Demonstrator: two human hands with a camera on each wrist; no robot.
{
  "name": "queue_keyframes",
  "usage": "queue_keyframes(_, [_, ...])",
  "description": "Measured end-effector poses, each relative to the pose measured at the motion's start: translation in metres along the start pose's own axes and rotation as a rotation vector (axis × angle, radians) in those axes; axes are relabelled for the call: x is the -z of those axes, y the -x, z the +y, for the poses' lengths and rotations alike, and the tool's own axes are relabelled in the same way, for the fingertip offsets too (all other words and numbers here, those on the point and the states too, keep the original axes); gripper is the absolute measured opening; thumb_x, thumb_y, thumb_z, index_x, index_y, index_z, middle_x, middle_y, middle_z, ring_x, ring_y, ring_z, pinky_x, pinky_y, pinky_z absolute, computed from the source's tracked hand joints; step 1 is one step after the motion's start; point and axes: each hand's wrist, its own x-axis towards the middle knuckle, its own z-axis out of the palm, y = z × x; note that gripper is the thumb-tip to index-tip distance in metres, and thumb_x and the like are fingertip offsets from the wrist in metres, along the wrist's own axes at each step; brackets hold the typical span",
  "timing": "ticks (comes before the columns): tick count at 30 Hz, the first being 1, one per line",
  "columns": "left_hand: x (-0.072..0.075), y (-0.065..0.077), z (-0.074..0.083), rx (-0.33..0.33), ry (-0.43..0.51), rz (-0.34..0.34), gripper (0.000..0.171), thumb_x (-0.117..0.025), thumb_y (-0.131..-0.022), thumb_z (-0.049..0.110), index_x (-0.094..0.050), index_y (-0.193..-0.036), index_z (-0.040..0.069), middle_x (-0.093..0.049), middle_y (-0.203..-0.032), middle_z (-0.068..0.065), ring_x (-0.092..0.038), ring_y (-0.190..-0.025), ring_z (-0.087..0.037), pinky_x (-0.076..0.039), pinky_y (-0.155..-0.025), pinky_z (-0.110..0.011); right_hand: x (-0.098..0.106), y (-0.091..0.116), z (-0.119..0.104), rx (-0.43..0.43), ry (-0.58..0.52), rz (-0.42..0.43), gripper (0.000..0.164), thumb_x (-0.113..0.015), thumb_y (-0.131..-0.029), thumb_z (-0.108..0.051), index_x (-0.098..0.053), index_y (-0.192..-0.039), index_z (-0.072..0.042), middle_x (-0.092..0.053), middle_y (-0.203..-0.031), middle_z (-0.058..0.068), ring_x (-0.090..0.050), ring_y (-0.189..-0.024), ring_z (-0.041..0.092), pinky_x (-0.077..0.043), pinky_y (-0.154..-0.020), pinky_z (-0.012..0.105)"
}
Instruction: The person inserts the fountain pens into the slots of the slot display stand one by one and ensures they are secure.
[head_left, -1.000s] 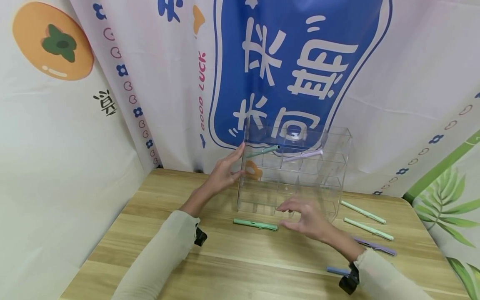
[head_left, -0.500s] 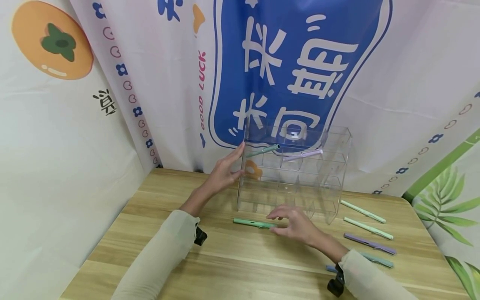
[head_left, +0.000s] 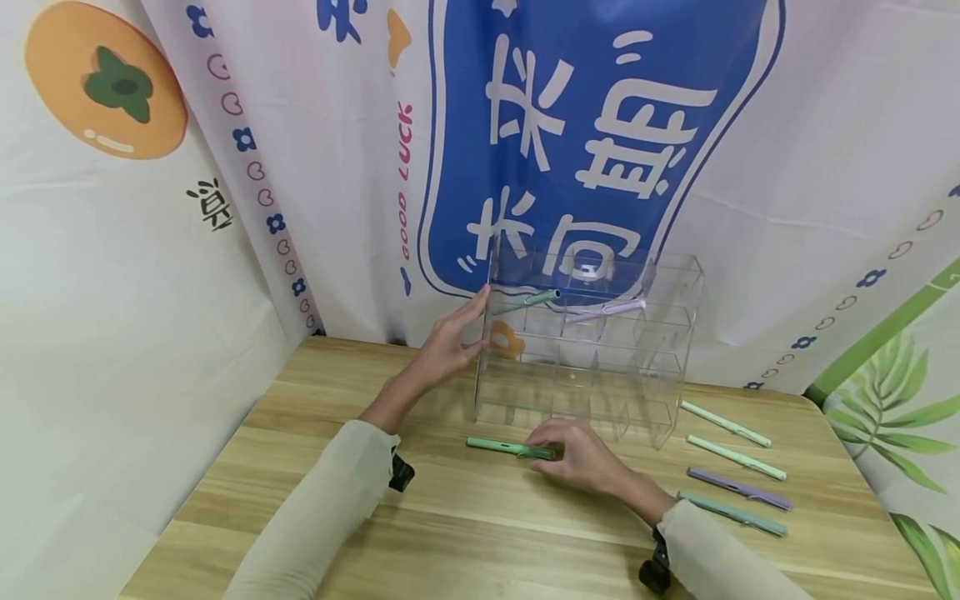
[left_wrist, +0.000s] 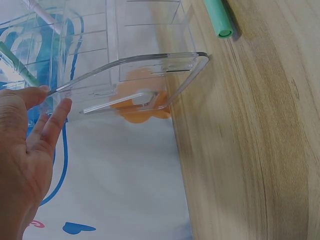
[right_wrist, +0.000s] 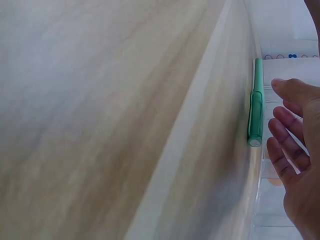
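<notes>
A green capped pen (head_left: 498,446) lies on the table before a clear plastic rack (head_left: 478,392) with compartments. My right hand (head_left: 577,457) is at the pen's right end. In the right wrist view, its fingers are loosely bent beside the pen (right_wrist: 255,107), with a gap between them. My left hand (head_left: 446,346) touches the rack's left side with extended fingers. The left wrist view shows its fingertips at the edge of the clear side panel (left_wrist: 135,60). Inside the rack's upper part are a dark teal pen (head_left: 528,302) and a lilac pen (head_left: 611,307).
Right of the rack, two pale green pens (head_left: 725,423), a purple pen (head_left: 738,487) and a teal pen (head_left: 735,513) lie side by side on the wooden table (head_left: 420,542). A printed cloth (head_left: 360,250) hangs right behind the rack.
My right hand has moved left and down to the green pen's end, its fingers drawing closer together. The blue pen near my right sleeve is now out of sight. The left hand stays put.
</notes>
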Motion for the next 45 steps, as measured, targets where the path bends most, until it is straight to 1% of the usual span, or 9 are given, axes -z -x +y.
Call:
queue_keyframes(2, [0.0, 0.0, 0.0, -0.003, 0.005, 0.003, 0.091, -0.075, -0.09, -0.014, -0.026, -0.165, 0.0, -0.023, -0.173, -0.013, -0.029, -0.158, -0.032, -0.054, -0.112, -0.038, -0.002, -0.001, 0.001, 0.001, 0.008, -0.001, 0.025, -0.091, -0.082, -0.003, -0.082, -0.105, -0.006, -0.08, -0.103, 0.005, -0.074, -0.095, 0.017, -0.066, -0.084, 0.032])
queue_keyframes(5, [0.0, 0.0, 0.0, -0.01, 0.009, 0.01, 0.09, -0.075, -0.09, -0.014, -0.027, -0.165, -0.002, -0.023, -0.173, -0.013, -0.03, -0.157, -0.034, -0.056, -0.109, -0.039, -0.005, -0.003, 0.002, -0.001, 0.005, -0.006, 0.024, -0.091, -0.082, -0.005, -0.082, -0.105, -0.006, -0.08, -0.103, 0.004, -0.074, -0.096, 0.016, -0.066, -0.085, 0.031])
queue_keyframes(8, [0.0, 0.001, -0.001, -0.013, 0.008, 0.011, 0.09, -0.076, -0.089, -0.014, -0.027, -0.165, -0.002, -0.023, -0.173, -0.013, -0.031, -0.157, -0.034, -0.058, -0.107, -0.038, -0.007, -0.004, 0.004, -0.006, -0.002, -0.013, 0.024, -0.091, -0.083, -0.008, -0.082, -0.106, -0.007, -0.079, -0.104, 0.002, -0.074, -0.097, 0.015, -0.066, -0.084, 0.031])
queue_keyframes(14, [-0.001, 0.001, -0.004, -0.019, -0.005, 0.011, 0.092, -0.077, -0.089, -0.013, -0.026, -0.165, -0.001, -0.023, -0.173, -0.013, -0.032, -0.156, -0.034, -0.055, -0.109, -0.037, -0.011, -0.005, 0.007, -0.009, -0.001, -0.027, 0.021, -0.09, -0.085, -0.01, -0.083, -0.105, -0.01, -0.079, -0.104, 0.0, -0.073, -0.096, 0.012, -0.065, -0.083, 0.029])
queue_keyframes(21, [0.001, 0.0, -0.003, -0.018, -0.01, 0.014, 0.09, -0.076, -0.09, -0.013, -0.027, -0.165, -0.001, -0.024, -0.173, -0.013, -0.032, -0.156, -0.034, -0.054, -0.112, -0.038, -0.014, -0.007, 0.01, 0.006, 0.011, -0.028, 0.02, -0.089, -0.086, -0.009, -0.083, -0.105, -0.008, -0.079, -0.104, 0.001, -0.074, -0.095, 0.013, -0.065, -0.081, 0.029])
queue_keyframes(30, [0.003, -0.002, -0.004, -0.028, -0.012, 0.016, 0.091, -0.076, -0.089, -0.014, -0.027, -0.165, -0.002, -0.023, -0.173, -0.013, -0.031, -0.157, -0.034, -0.051, -0.114, -0.04, -0.012, -0.008, 0.008, -0.034, -0.021, -0.041, 0.02, -0.087, -0.088, -0.006, -0.082, -0.108, -0.007, -0.079, -0.106, 0.002, -0.075, -0.094, 0.017, -0.065, -0.079, 0.031])
queue_keyframes(37, [0.002, -0.002, -0.004, -0.025, -0.014, 0.012, 0.091, -0.077, -0.089, -0.014, -0.027, -0.164, -0.003, -0.024, -0.173, -0.014, -0.031, -0.157, -0.034, -0.051, -0.115, -0.039, -0.012, -0.007, 0.007, -0.043, -0.008, -0.042, 0.02, -0.086, -0.088, -0.004, -0.082, -0.108, -0.007, -0.079, -0.104, 0.002, -0.075, -0.094, 0.014, -0.065, -0.079, 0.027])
queue_keyframes(45, [-0.001, 0.0, -0.002, 0.001, 0.001, 0.001, 0.094, -0.076, -0.09, -0.013, -0.024, -0.167, 0.005, -0.023, -0.173, -0.011, -0.03, -0.158, -0.032, -0.05, -0.116, -0.036, -0.013, -0.002, 0.007, -0.02, 0.018, -0.036, 0.017, -0.085, -0.088, -0.002, -0.082, -0.104, -0.007, -0.08, -0.099, 0.001, -0.075, -0.091, 0.011, -0.064, -0.078, 0.025])
